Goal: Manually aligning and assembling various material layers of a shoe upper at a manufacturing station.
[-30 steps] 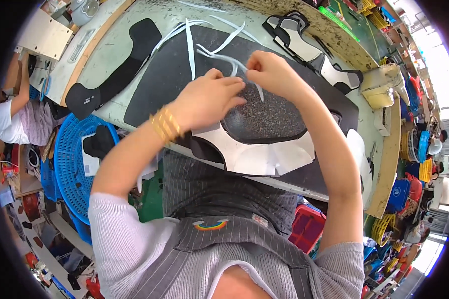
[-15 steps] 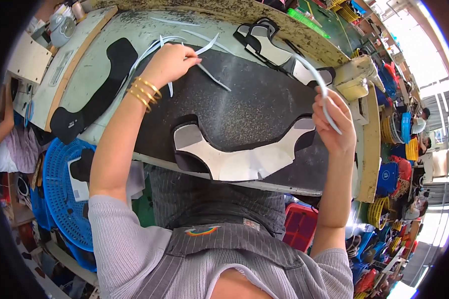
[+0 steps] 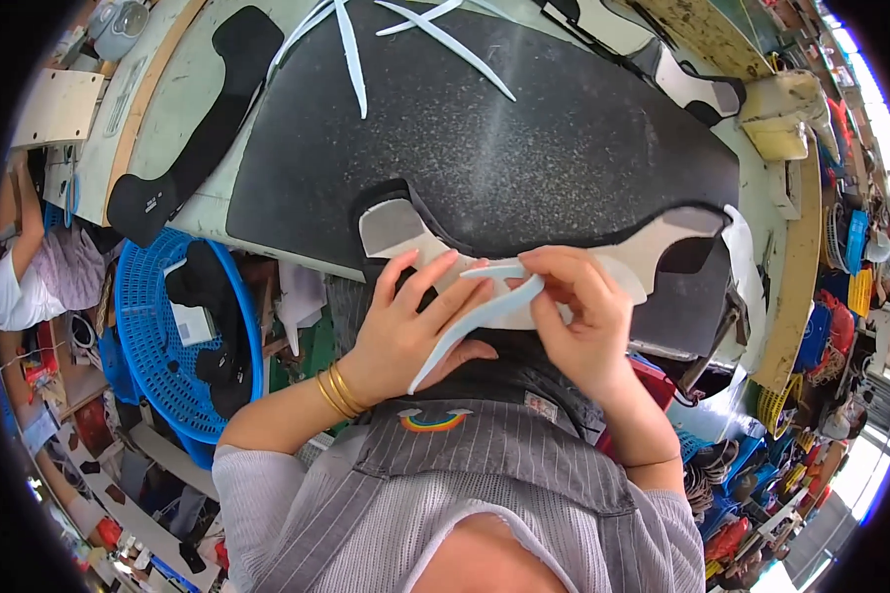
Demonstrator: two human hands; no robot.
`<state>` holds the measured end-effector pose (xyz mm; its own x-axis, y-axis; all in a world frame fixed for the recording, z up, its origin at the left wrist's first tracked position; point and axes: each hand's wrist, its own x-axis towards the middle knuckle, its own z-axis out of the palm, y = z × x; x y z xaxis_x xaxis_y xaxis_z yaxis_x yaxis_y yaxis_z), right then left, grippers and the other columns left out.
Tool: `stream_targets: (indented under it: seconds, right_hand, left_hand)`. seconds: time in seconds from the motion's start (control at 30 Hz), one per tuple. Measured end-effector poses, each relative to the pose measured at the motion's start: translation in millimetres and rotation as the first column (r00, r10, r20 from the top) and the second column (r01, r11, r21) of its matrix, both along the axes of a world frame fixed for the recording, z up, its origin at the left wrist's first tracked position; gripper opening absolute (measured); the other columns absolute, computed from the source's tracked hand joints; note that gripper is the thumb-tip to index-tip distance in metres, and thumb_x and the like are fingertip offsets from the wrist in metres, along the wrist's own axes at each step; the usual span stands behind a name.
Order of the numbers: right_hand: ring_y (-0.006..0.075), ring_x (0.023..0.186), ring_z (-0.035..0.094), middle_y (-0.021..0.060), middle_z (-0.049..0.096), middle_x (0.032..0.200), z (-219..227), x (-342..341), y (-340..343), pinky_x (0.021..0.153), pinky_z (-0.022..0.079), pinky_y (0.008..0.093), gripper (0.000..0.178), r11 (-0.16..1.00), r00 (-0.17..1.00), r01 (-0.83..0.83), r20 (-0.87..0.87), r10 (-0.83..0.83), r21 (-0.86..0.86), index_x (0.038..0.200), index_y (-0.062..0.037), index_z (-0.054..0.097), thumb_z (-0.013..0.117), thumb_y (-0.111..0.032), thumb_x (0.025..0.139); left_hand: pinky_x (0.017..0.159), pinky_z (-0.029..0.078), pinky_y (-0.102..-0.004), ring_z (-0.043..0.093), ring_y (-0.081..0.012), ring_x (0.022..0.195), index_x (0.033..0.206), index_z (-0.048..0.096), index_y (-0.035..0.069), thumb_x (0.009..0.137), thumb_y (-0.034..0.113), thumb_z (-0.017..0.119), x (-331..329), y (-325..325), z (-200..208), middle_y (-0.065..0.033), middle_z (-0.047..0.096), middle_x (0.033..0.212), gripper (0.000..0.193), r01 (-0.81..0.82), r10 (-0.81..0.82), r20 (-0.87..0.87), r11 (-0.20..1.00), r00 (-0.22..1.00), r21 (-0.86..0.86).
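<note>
Before me lies a curved black padded piece with an off-white face, wide at both ends. My right hand pinches a thin pale blue strip near its bend, above the piece's lower middle edge. One tail of the strip runs down across my left hand, and a short part turns back toward the left fingertips. Those left fingers are spread over the piece, with the thumb apart below. Both hands cover the piece's middle. More pale strips lie loose on the dark mat.
A long black curved piece lies on the table at the left. Other black-and-white pieces are at the far right, beside a yellowish container. A blue basket holding dark pieces stands below the table's left edge.
Both hands have come down and together over the near piece. My left hand has left the loose strips at the back; my right hand has brought its strip in from the right.
</note>
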<state>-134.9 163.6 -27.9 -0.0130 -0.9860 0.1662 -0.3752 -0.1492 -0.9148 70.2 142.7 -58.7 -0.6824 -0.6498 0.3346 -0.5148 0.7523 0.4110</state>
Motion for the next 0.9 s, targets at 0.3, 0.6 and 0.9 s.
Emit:
stream_targets:
  seconds: [0.3,0.6,0.9]
  right_hand:
    - [0.0246,0.077,0.066,0.0124,0.064,0.096,-16,35,-5,0.064,0.054,0.0325,0.027,0.998,0.994,0.037,-0.097,-0.041,-0.041,0.093,-0.0018,0.056,0.07,0.006,0.072]
    - [0.0162,0.066,0.064,0.0099,0.066,0.087,-28,57,-8,0.059,0.051,0.0271,0.024,0.956,0.949,0.275,0.13,-0.287,0.105,0.084,-0.0034,0.051,0.074,0.001,0.078]
    - [0.0046,0.07,0.056,0.0076,0.06,0.092,-30,61,-7,0.056,0.046,0.0191,0.024,0.974,0.974,0.228,-0.004,-0.228,0.019,0.088,-0.0024,0.044,0.066,0.007,0.087]
  left_hand:
    - [0.096,0.045,-0.0528,0.054,-0.0337,0.113,0.112,0.064,-0.001,0.076,0.02,0.075,5,-1,-14,-0.0144,0.058,0.117,0.043,-0.051,0.044,-0.112,0.997,0.993,-0.056]
    - [0.092,0.051,-0.0445,0.056,-0.0395,0.111,0.109,0.06,-0.006,0.062,0.011,0.082,9,-15,-12,-0.02,0.053,0.119,0.054,-0.135,0.134,-0.206,0.991,0.969,0.01]
    - [0.086,0.053,-0.0429,0.058,-0.0384,0.107,0.109,0.056,-0.004,0.064,0.009,0.084,9,-17,-18,-0.0174,0.053,0.115,0.054,-0.102,0.099,-0.281,0.995,0.955,0.006]
